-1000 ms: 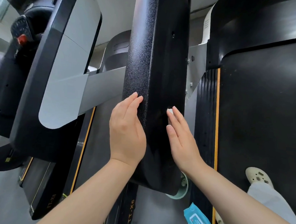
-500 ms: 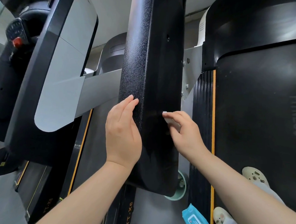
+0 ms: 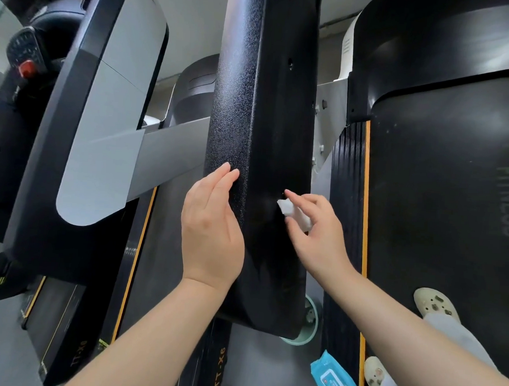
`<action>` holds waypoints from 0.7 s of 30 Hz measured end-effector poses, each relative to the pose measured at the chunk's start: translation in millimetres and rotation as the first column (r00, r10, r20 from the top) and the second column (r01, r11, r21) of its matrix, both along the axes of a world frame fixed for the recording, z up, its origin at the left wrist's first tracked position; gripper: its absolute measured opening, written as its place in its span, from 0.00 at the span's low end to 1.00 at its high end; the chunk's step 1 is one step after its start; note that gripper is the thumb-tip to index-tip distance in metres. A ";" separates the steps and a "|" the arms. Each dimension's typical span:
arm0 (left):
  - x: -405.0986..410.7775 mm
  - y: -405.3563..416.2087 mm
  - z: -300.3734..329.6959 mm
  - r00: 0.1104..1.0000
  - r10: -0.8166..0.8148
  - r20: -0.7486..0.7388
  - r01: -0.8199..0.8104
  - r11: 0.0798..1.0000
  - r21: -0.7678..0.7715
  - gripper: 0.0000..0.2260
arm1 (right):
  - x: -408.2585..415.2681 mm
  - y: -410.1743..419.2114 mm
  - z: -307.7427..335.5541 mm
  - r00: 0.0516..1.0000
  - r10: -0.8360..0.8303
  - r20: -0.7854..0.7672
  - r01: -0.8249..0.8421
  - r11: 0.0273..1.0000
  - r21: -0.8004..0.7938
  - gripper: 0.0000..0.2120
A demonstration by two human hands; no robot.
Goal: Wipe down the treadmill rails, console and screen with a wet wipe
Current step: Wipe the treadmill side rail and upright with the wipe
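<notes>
"FITNESS" is read, in grey letters running vertically, on the black treadmill belt (image 3: 453, 203) at the right of the frame. "TT-X6" is printed in yellow on the side rail (image 3: 220, 365) at lower centre. Print on the blue wipe pack (image 3: 333, 381) is too small to read.

The black rail (image 3: 262, 134) is cut off at the top edge. Behind its lower end, a green round object (image 3: 311, 328) is mostly hidden. Below that, the blue wipes pack (image 3: 333, 380) is cropped by the bottom edge.

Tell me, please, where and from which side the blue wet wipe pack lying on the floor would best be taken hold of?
Probably by its upper end, coming from above: the blue wet wipe pack lies flat by the treadmill's edge, label up, its lower end cut off by the frame.
</notes>
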State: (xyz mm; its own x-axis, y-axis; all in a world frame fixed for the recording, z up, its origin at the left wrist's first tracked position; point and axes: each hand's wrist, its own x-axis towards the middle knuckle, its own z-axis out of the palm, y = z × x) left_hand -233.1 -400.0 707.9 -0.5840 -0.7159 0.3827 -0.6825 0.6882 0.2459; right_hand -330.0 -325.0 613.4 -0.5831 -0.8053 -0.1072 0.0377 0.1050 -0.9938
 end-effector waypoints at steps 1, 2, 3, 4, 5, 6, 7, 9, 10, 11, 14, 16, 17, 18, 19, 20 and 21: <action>-0.1 0.1 0.0 1.000 0.000 0.000 0.000 1.000 0.000 0.20 | 2.1 0.3 -1.1 1.000 -0.005 -0.027 0.005 1.000 0.006 0.20; -0.3 0.2 -0.1 1.000 0.000 -0.001 0.000 1.000 0.000 0.20 | 3.5 0.5 -1.3 0.999 -0.018 -0.036 0.018 1.000 0.000 0.19; -0.4 0.2 -0.2 1.000 0.001 -0.002 -0.001 1.000 -0.001 0.20 | 4.1 0.4 -1.4 0.999 -0.039 -0.020 0.039 0.999 -0.009 0.19; -0.3 0.2 -0.2 1.000 0.001 -0.004 -0.001 1.000 -0.001 0.20 | 3.5 0.1 -0.6 0.998 -0.067 0.022 0.067 0.998 -0.015 0.18; -0.3 0.3 -0.3 1.000 0.001 -0.005 -0.001 1.000 -0.002 0.20 | 1.8 -0.7 0.3 0.992 -0.099 0.081 0.101 0.995 -0.016 0.16; -0.3 0.4 -0.2 1.000 0.000 -0.005 0.000 1.000 -0.002 0.19 | 0.0 -2.0 1.1 0.982 -0.127 0.137 0.131 0.991 -0.018 0.13; -0.2 0.5 0.0 1.000 0.000 -0.004 0.000 1.000 -0.002 0.19 | -1.6 -3.7 2.1 0.974 -0.150 0.171 0.156 0.988 -0.021 0.10; -0.6 0.2 0.1 1.000 -0.002 -0.002 0.002 1.000 -0.005 0.19 | -2.6 -7.4 4.5 0.971 -0.177 0.161 0.185 0.982 -0.035 0.09; -0.8 0.0 0.2 1.000 -0.002 -0.001 0.002 1.000 -0.008 0.19 | -1.3 -8.6 5.2 0.971 -0.185 0.153 0.195 0.980 -0.049 0.10; -0.9 0.0 0.2 1.000 -0.002 0.001 0.002 1.000 -0.010 0.19 | 1.0 -9.4 6.0 0.969 -0.190 0.160 0.202 0.978 -0.058 0.09; -0.6 0.5 0.3 1.000 -0.002 0.004 0.002 1.000 -0.015 0.19 | 4.0 -10.7 6.5 0.966 -0.166 0.199 0.175 0.984 -0.030 0.08; -0.8 1.0 0.5 1.000 -0.001 0.008 0.001 1.000 -0.021 0.19 | -0.6 -12.8 2.1 0.974 -0.106 0.199 0.109 0.994 -0.001 0.10; -0.9 1.4 0.7 1.000 0.000 0.013 0.001 1.000 -0.023 0.19 | -4.4 -13.7 0.3 0.980 -0.073 0.183 0.074 0.997 0.002 0.11; -1.2 1.3 0.8 1.000 0.000 0.017 0.000 1.000 -0.025 0.19 | -8.4 -14.5 -1.7 0.988 -0.039 0.147 0.041 0.999 -0.011 0.11; -1.5 1.1 1.0 1.000 0.001 0.021 0.000 1.000 -0.025 0.19 | -12.3 -14.9 -3.1 0.996 -0.007 0.089 0.010 0.999 -0.031 0.10; -1.9 1.1 0.9 1.000 0.000 0.024 0.001 1.000 -0.025 0.19 | -16.1 -15.0 -4.3 1.000 0.021 -0.002 -0.021 0.999 -0.050 0.09; -2.3 1.2 0.6 1.000 -0.001 0.029 0.002 1.000 -0.025 0.19 | -20.3 -14.7 -5.7 0.993 0.039 -0.115 -0.047 0.997 -0.063 0.09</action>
State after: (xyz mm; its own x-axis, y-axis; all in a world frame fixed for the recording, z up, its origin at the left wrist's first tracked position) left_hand -235.4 -398.8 708.5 -0.5963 -0.7054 0.3833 -0.6880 0.6950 0.2089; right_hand -350.3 -339.7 607.7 -0.5533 -0.8329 0.0119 -0.0791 0.0383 -0.9961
